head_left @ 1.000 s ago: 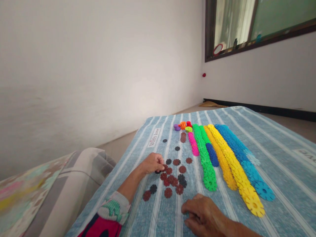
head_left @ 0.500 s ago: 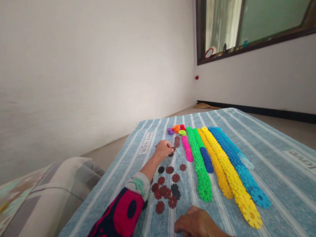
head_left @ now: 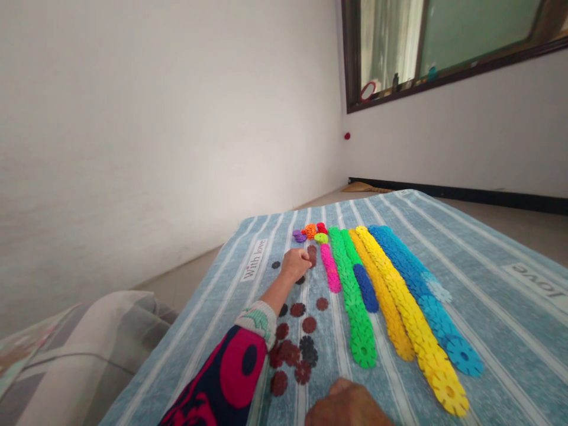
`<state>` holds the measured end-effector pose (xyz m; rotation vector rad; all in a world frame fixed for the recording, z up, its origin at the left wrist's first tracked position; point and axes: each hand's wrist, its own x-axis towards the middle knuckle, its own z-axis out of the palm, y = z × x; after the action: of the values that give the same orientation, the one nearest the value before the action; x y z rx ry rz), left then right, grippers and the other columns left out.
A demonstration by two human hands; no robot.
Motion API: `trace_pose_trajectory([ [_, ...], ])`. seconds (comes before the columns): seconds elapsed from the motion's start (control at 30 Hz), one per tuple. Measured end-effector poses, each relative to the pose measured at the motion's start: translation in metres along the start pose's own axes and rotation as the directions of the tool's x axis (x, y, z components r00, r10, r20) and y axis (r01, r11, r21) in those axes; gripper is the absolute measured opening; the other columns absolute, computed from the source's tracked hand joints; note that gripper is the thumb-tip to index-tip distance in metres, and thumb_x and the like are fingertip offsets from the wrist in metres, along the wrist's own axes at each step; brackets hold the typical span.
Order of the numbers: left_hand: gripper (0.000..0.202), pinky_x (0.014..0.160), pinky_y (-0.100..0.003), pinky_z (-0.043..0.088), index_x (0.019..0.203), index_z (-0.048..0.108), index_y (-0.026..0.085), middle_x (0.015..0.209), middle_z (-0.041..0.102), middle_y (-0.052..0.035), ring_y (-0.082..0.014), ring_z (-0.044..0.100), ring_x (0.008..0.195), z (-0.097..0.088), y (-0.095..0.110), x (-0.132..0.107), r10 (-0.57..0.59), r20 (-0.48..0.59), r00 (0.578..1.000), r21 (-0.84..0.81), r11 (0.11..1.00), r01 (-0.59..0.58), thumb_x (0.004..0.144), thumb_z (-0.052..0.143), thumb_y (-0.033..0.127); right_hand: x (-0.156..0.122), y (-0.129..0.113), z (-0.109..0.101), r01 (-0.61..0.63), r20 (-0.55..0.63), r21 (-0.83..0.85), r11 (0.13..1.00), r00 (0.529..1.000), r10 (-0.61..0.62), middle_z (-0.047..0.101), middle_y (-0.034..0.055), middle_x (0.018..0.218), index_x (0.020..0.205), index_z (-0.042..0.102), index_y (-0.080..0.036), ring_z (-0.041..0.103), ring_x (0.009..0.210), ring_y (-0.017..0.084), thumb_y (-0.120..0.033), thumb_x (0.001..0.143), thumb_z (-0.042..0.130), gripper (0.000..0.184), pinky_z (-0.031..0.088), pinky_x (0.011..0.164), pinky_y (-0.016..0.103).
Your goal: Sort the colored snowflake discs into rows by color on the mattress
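My left hand (head_left: 296,264) reaches forward over the cloth, its fingers pinched at the near end of a short overlapping row of brown snowflake discs (head_left: 312,254). The disc in the pinch is mostly covered by the fingers. Below the left forearm lie loose brown discs (head_left: 309,325) and black discs (head_left: 307,349), some overlapping. One black disc (head_left: 276,265) sits left of the hand. My right hand (head_left: 348,405) rests low at the bottom edge, back upward. Its fingers are curled under and partly cut off, so any contents are hidden.
Right of the brown row lie overlapping disc rows: pink (head_left: 331,269), green (head_left: 352,302), dark blue (head_left: 366,289), yellow (head_left: 412,319) and blue (head_left: 426,307). Small purple (head_left: 299,236), orange (head_left: 310,231), red (head_left: 322,228) and lime (head_left: 320,238) piles sit at the far end. A striped cloth (head_left: 213,313) covers the surface.
My left hand has moved slightly forward to the brown row, with the brown disc from its fingertips. My right hand has sunk a little lower in view. The camera has shifted slightly.
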<state>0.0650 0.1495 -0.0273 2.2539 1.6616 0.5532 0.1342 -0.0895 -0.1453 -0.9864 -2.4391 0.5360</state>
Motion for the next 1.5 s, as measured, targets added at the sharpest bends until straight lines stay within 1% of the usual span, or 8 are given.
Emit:
trace_pose_trajectory([
  [0.23, 0.021, 0.067, -0.025, 0.042, 0.081, 0.073, 0.015, 0.079, 0.072, -0.0039, -0.0168, 0.063, 0.076, 0.0, 0.003, -0.005, -0.012, -0.039, 0.999, 0.047, 0.999, 0.013, 0.066, 0.06, 0.009, 0.0, 0.004, -0.002, 0.034, 0.042, -0.041, 0.999, 0.999, -0.032, 0.073, -0.0055, 0.077, 0.091, 0.068, -0.025, 0.06, 0.06, 0.01, -0.04, 0.086, 0.064, 0.016, 0.042, 0.07, 0.021],
  [0.4, 0.018, 0.065, -0.023, 0.041, 0.077, 0.074, 0.016, 0.074, 0.071, -0.002, -0.0152, 0.062, 0.073, -0.01, 0.004, -0.017, 0.006, -0.021, 1.0, 0.057, 0.998, -0.005, 0.068, 0.059, 0.011, -0.001, 0.006, -0.001, 0.059, 0.043, -0.009, 0.998, 0.997, -0.059, 0.071, -0.0053, 0.076, 0.097, 0.065, -0.025, 0.06, 0.062, 0.01, -0.047, 0.088, 0.059, 0.024, 0.042, 0.075, 0.022],
  [0.53, 0.015, 0.065, -0.022, 0.041, 0.072, 0.074, 0.016, 0.068, 0.068, -0.0003, -0.0136, 0.06, 0.068, -0.018, 0.003, -0.035, 0.12, 0.11, 0.987, 0.031, 0.992, -0.124, 0.067, 0.061, 0.015, -0.004, 0.003, -0.002, -0.002, 0.027, 0.0, 1.0, 1.0, 0.002, 0.069, -0.0056, 0.072, 0.093, 0.065, -0.025, 0.06, 0.061, 0.012, -0.045, 0.083, 0.063, 0.023, 0.043, 0.075, 0.023],
  [0.73, 0.014, 0.058, -0.021, 0.037, 0.07, 0.074, 0.014, 0.061, 0.065, 0.0016, -0.0121, 0.056, 0.06, -0.018, 0.011, -0.066, 0.238, 0.349, 0.906, -0.074, 0.971, -0.226, 0.064, 0.063, 0.022, -0.007, -0.008, -0.021, -0.069, 0.053, 0.038, 0.997, 0.996, 0.067, 0.071, -0.0023, 0.07, 0.085, 0.065, -0.022, 0.062, 0.062, 0.015, -0.032, 0.074, 0.068, 0.015, 0.043, 0.073, 0.025],
  [1.0, 0.014, 0.053, -0.021, 0.031, 0.074, 0.074, 0.016, 0.061, 0.065, 0.0008, -0.0116, 0.054, 0.057, -0.015, 0.023, -0.082, 0.278, 0.402, 0.872, 0.024, 0.949, -0.313, 0.065, 0.065, 0.022, -0.007, -0.028, -0.052, -0.085, 0.069, 0.032, 0.996, 0.994, 0.082, 0.072, 0.0013, 0.07, 0.084, 0.065, -0.017, 0.064, 0.06, 0.016, -0.015, 0.067, 0.061, 0.018, 0.044, 0.074, 0.026],
  [1.13, 0.012, 0.052, -0.021, 0.031, 0.072, 0.072, 0.016, 0.062, 0.064, 0.0013, -0.011, 0.053, 0.057, -0.011, 0.023, -0.082, 0.239, 0.381, 0.893, 0.027, 0.963, -0.269, 0.062, 0.067, 0.019, -0.009, -0.026, -0.049, -0.075, 0.036, 0.045, 0.996, 0.997, 0.073, 0.071, 0.0005, 0.069, 0.087, 0.066, -0.019, 0.062, 0.06, 0.016, -0.014, 0.065, 0.06, 0.023, 0.043, 0.074, 0.026],
  [1.27, 0.007, 0.052, -0.019, 0.032, 0.063, 0.064, 0.015, 0.057, 0.057, 0.0044, -0.0091, 0.05, 0.054, -0.009, 0.019, -0.079, 0.206, 0.366, 0.908, -0.124, 0.977, -0.172, 0.057, 0.068, 0.015, -0.008, -0.027, -0.049, -0.091, 0.043, 0.035, 0.995, 0.995, 0.09, 0.07, 0.0014, 0.067, 0.082, 0.065, -0.018, 0.06, 0.059, 0.016, -0.016, 0.066, 0.058, 0.018, 0.042, 0.071, 0.026],
  [1.5, 0.007, 0.046, -0.02, 0.032, 0.058, 0.054, 0.017, 0.047, 0.053, 0.0058, -0.0091, 0.048, 0.045, -0.032, -0.011, -0.082, 0.092, 0.349, 0.932, -0.324, 0.946, 0.029, 0.057, 0.061, 0.016, -0.007, -0.036, -0.064, -0.138, 0.089, 0.037, 0.99, 0.987, 0.134, 0.071, 0.0046, 0.072, 0.084, 0.066, -0.016, 0.061, 0.067, 0.018, -0.017, 0.067, 0.059, 0.018, 0.042, 0.07, 0.026],
])
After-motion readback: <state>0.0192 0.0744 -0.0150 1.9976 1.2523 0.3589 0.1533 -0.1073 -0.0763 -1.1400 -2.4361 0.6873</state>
